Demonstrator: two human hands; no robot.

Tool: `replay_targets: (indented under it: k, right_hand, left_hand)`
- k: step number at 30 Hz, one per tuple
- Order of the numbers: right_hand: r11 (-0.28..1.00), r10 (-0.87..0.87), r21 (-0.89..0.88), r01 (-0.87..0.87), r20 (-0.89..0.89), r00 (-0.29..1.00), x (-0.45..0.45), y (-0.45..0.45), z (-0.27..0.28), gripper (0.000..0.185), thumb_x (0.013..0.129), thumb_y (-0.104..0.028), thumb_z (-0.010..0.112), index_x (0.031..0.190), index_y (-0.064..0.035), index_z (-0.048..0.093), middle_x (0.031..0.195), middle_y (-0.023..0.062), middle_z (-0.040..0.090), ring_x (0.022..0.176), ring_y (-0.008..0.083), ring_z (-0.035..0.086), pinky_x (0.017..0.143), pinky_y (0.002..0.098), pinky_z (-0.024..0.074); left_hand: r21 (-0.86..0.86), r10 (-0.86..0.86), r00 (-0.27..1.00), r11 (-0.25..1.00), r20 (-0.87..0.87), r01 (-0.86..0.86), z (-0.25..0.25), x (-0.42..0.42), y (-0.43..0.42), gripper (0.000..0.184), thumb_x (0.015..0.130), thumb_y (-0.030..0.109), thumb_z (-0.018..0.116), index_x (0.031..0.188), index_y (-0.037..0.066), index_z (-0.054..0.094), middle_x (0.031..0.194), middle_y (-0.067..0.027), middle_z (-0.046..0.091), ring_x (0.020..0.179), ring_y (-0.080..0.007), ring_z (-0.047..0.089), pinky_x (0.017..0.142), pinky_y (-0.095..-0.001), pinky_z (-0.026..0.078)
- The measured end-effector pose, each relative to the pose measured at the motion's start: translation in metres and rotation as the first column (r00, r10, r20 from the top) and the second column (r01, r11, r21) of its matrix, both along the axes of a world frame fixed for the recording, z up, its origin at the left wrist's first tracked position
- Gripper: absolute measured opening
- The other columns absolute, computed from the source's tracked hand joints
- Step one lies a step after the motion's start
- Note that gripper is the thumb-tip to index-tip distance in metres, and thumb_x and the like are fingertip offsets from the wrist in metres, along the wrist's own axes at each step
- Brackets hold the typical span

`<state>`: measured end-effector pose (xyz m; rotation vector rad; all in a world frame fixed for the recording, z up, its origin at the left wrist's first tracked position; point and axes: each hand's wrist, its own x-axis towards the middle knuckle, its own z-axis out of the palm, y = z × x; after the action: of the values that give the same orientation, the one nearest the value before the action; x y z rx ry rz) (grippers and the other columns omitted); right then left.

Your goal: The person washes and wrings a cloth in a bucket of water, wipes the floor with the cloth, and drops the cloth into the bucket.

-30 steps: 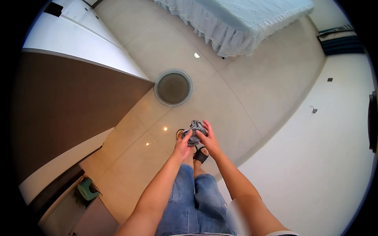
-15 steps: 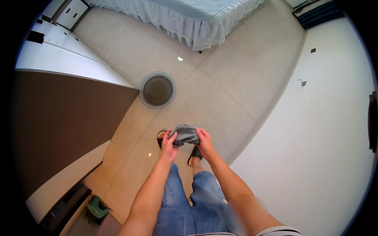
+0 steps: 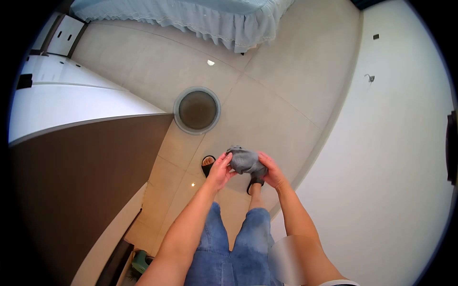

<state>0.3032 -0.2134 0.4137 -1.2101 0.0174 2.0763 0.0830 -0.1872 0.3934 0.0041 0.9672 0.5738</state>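
A crumpled grey cloth (image 3: 246, 160) hangs between my two hands above the floor, in front of my knees. My left hand (image 3: 222, 170) grips its left side, thumb on top and fingers beneath. On the opposite side my right hand (image 3: 272, 171) holds the cloth's right edge, with some fingers hidden by the fabric. Part of the cloth droops below, near my right hand. Beyond my hands, a round grey basin (image 3: 177, 125) stands on the floor with murky brownish water (image 3: 197, 110) in it.
The basin stands by the corner of a brown panel (image 3: 90, 167) on the left. A white wall (image 3: 362, 190) with a hook (image 3: 370, 78) runs along the right. Ahead is a bed with a pale blue ruffled skirt (image 3: 238, 31). My feet wear black sandals (image 3: 207, 167) on tiled floor.
The cloth has been turned and bunched up, and one part now droops at the right. Both hands still hold it. The camera view has shifted and rotated slightly.
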Motion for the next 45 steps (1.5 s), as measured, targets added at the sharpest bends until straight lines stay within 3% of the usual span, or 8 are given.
replay_targets:
  k: [9,12,15,18,24,30,39,45]
  right_hand:
    - [0.952,-0.160,0.304,-0.009,0.523,0.837,0.004,-0.005,0.022,0.039,0.083,-0.003,0.074,0.120,-0.0080,0.062,0.109,0.0025,0.064,0.096,0.0093,0.059,0.086,0.0261,0.0483]
    - [0.975,-0.100,0.219,-0.034,0.570,0.816,0.029,-0.011,0.031,0.040,0.080,-0.002,0.075,0.117,-0.0098,0.065,0.108,0.0012,0.061,0.093,0.0116,0.059,0.086,0.0268,0.0494]
    - [0.927,-0.041,0.242,-0.287,0.825,0.563,0.043,-0.021,0.042,0.041,0.075,-0.002,0.077,0.113,-0.0127,0.067,0.099,0.0023,0.064,0.087,0.0163,0.062,0.085,0.0326,0.0480]
    - [0.629,-0.052,-0.098,-0.771,0.985,-0.167,0.065,-0.038,0.051,0.036,0.073,-0.008,0.080,0.107,-0.0150,0.069,0.093,0.0057,0.067,0.082,0.0217,0.063,0.082,0.0385,0.0441]
    - [0.807,0.235,-0.020,-0.591,0.928,0.290,0.089,-0.061,0.033,0.032,0.089,-0.038,0.068,0.108,-0.0116,0.071,0.105,0.0103,0.070,0.089,0.0232,0.064,0.084,0.0391,0.0415]
    - [0.979,0.146,0.104,-0.176,0.250,0.957,0.027,-0.066,0.014,0.044,0.097,-0.046,0.061,0.116,-0.0063,0.066,0.106,0.0021,0.069,0.095,0.0129,0.061,0.085,0.0347,0.0469]
    - [0.909,-0.191,0.416,-0.006,0.430,0.883,0.057,-0.047,0.059,0.048,0.086,-0.016,0.079,0.125,-0.0016,0.054,0.103,0.0033,0.069,0.092,0.0096,0.062,0.081,0.0258,0.0503]
    - [0.937,-0.090,0.313,-0.155,0.646,0.758,0.122,-0.059,0.054,0.057,0.083,-0.008,0.077,0.132,0.0000,0.050,0.106,0.0085,0.067,0.088,0.0113,0.064,0.076,0.0259,0.0520]
  left_hand:
    - [0.274,-0.321,0.707,0.760,-0.630,0.589,-0.011,-0.019,0.005,0.021,0.090,0.015,0.073,0.106,0.010,0.061,0.109,-0.0027,0.064,0.097,-0.0083,0.059,0.084,-0.0247,0.048]
    - [0.236,-0.396,0.813,0.819,-0.427,0.523,0.031,-0.021,0.020,0.015,0.087,0.008,0.072,0.092,0.010,0.058,0.099,0.0018,0.062,0.090,-0.0060,0.055,0.081,-0.0237,0.046]
    - [0.411,-0.296,0.923,0.831,-0.244,0.375,0.048,-0.007,0.010,0.022,0.086,0.003,0.073,0.087,0.012,0.053,0.090,0.0051,0.059,0.085,-0.0044,0.052,0.077,-0.0225,0.043]
    - [0.417,-0.283,0.930,0.835,-0.233,0.358,0.064,0.003,0.002,0.028,0.086,0.000,0.072,0.085,0.013,0.047,0.090,0.0068,0.056,0.085,-0.0028,0.050,0.075,-0.0212,0.042]
    - [0.401,-0.315,0.928,0.838,-0.200,0.371,0.101,0.032,-0.016,0.029,0.087,0.000,0.071,0.090,0.014,0.046,0.090,0.0072,0.054,0.086,-0.0016,0.051,0.076,-0.0202,0.042]
    - [0.421,-0.021,0.998,0.906,-0.067,0.047,0.135,0.066,-0.035,0.033,0.085,-0.002,0.070,0.108,0.012,0.052,0.107,-0.0015,0.059,0.095,-0.0098,0.059,0.085,-0.0235,0.046]
    - [0.289,-0.283,0.388,0.334,-0.877,0.897,0.088,0.056,-0.031,0.023,0.092,0.015,0.069,0.111,0.006,0.060,0.096,0.0019,0.061,0.086,-0.0089,0.057,0.078,-0.0218,0.043]
    - [0.471,-0.057,0.944,0.856,-0.324,0.214,0.077,0.057,-0.024,0.014,0.095,0.004,0.059,0.100,0.013,0.049,0.086,0.0038,0.057,0.083,-0.0050,0.055,0.076,-0.0231,0.046]
